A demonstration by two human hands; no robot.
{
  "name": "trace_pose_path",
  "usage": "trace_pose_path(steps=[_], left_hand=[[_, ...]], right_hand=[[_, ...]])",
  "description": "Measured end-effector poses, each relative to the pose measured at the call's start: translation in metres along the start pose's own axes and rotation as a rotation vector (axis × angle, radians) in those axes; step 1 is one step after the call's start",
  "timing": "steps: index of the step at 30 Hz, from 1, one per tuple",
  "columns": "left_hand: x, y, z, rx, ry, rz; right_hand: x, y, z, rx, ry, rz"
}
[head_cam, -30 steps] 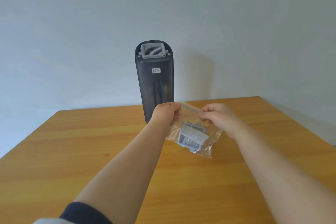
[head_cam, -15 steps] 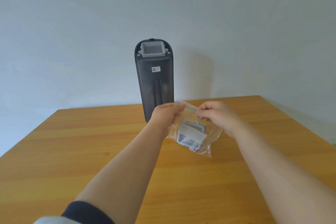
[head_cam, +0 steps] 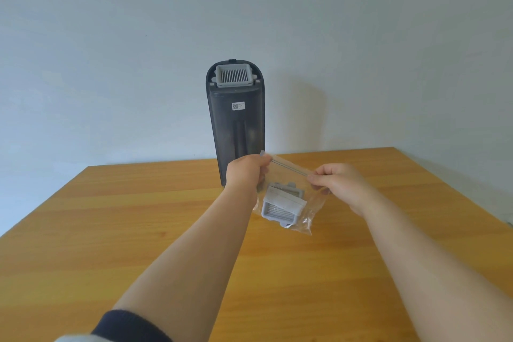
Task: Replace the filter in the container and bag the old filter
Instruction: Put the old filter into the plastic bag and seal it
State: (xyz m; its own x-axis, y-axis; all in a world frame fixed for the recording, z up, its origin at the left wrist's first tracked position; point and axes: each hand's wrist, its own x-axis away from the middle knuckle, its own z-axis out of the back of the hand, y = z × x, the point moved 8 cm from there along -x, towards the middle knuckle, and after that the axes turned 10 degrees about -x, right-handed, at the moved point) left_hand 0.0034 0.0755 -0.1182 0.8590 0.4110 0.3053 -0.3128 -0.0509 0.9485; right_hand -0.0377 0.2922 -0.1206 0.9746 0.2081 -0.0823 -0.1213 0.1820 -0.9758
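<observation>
Filling the lower frame, wooden table point(head_cam: 138, 230) runs back to a pale wall point(head_cam: 111, 36). Dark container point(head_cam: 236, 130) stands upright at the far edge, a pleated grey filter point(head_cam: 234, 77) seated in its top and a small white label point(head_cam: 238, 106) below. Clear zip bag point(head_cam: 290, 194) hangs above the table, held by its top edge: left hand point(head_cam: 245, 172) pinches one corner, right hand point(head_cam: 338, 183) pinches the other. Old filter point(head_cam: 281, 207), grey, lies inside the bag, tilted.

Filter point(head_cam: 281, 207) in bag point(head_cam: 311, 214), before container point(head_cam: 237, 125)
</observation>
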Motion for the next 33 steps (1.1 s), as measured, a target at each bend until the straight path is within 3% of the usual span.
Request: trace_pose_path(steps=[22, 33], left_hand=[[-0.001, -0.001, 0.004, 0.042, 0.036, -0.022], [0.001, -0.004, -0.01, 0.055, -0.147, -0.129]], right_hand=[[-0.001, 0.027, 0.031, -0.041, 0.168, 0.005], [-0.001, 0.034, 0.031, -0.119, 0.184, -0.038]])
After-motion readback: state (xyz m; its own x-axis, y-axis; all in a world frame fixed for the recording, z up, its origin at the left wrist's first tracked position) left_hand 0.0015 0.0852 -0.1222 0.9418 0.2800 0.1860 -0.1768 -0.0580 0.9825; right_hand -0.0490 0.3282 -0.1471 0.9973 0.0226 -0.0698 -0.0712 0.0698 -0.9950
